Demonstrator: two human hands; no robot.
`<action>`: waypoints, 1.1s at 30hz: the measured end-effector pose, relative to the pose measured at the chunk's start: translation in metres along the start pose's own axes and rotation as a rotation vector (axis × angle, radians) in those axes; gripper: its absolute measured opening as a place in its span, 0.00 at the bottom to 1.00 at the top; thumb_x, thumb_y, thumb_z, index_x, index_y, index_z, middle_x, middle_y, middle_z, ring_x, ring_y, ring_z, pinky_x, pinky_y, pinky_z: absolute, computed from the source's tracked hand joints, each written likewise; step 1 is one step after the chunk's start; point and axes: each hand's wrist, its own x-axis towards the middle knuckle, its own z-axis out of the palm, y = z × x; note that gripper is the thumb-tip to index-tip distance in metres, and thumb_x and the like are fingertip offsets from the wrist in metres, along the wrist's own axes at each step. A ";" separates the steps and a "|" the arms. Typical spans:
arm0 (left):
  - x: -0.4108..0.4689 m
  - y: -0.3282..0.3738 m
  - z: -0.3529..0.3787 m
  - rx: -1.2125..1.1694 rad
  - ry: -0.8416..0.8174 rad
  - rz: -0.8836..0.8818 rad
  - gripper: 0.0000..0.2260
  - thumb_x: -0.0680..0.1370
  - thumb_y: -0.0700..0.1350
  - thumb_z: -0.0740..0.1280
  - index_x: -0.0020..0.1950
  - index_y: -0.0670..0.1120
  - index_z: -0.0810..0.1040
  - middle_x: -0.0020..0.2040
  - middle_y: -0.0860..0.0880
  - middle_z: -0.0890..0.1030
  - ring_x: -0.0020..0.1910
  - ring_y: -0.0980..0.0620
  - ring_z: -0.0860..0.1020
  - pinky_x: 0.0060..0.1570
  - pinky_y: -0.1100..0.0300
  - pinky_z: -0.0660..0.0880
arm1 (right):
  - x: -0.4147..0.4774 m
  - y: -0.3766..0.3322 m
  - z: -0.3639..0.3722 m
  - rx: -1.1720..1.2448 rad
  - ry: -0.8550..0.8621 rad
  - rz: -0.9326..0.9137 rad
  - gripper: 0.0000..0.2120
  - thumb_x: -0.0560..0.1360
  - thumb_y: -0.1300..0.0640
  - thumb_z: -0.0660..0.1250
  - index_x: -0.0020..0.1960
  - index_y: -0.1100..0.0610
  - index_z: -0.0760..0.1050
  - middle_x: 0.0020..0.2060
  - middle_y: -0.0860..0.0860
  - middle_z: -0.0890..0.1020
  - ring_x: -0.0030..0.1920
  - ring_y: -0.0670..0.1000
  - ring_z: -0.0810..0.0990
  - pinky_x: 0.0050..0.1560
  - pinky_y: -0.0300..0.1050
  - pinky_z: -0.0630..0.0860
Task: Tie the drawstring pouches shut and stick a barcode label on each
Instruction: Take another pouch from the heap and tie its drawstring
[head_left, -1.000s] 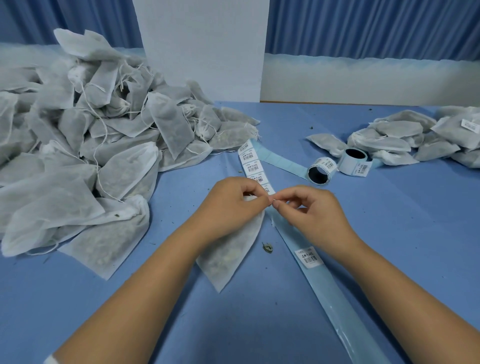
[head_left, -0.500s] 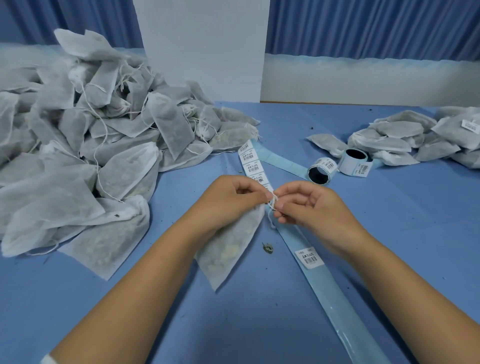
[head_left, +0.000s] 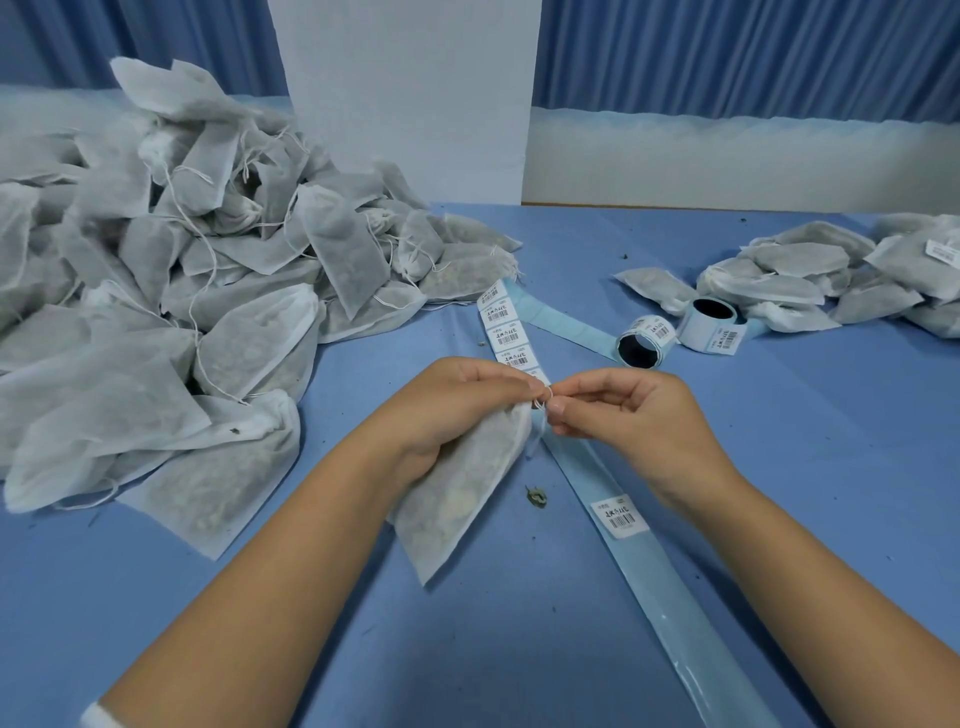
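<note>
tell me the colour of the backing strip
Light blue; the strip shows best in the head view.

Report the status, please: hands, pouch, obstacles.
Left hand grips pouch neck. Right hand pinches drawstring. Label strip lies beneath, not blocking.

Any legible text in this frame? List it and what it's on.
Nothing reads cleanly.
row of barcode labels: print too blurred.
single label on the backing strip: characters over a barcode, unreadable.
label roll and second roll: too small.
pouch label, far right: too small.
</note>
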 end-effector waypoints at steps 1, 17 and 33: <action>0.000 0.000 0.000 -0.003 -0.005 -0.006 0.06 0.75 0.45 0.73 0.40 0.54 0.87 0.47 0.52 0.87 0.54 0.56 0.82 0.61 0.62 0.74 | 0.000 0.001 0.000 -0.008 0.008 -0.005 0.04 0.70 0.67 0.74 0.44 0.60 0.84 0.38 0.55 0.86 0.38 0.49 0.84 0.44 0.38 0.80; -0.002 0.000 0.003 -0.041 -0.213 -0.190 0.11 0.81 0.41 0.60 0.49 0.41 0.82 0.46 0.44 0.86 0.43 0.55 0.83 0.39 0.68 0.77 | 0.003 0.004 0.004 -0.055 0.001 -0.055 0.02 0.75 0.68 0.68 0.46 0.66 0.80 0.34 0.52 0.83 0.36 0.48 0.81 0.47 0.40 0.80; -0.002 -0.003 0.018 0.482 0.116 0.193 0.09 0.81 0.48 0.64 0.42 0.52 0.79 0.19 0.57 0.69 0.16 0.59 0.65 0.20 0.69 0.61 | 0.008 0.005 0.001 -0.035 0.100 0.005 0.05 0.80 0.64 0.63 0.46 0.59 0.76 0.39 0.52 0.81 0.40 0.45 0.81 0.42 0.39 0.80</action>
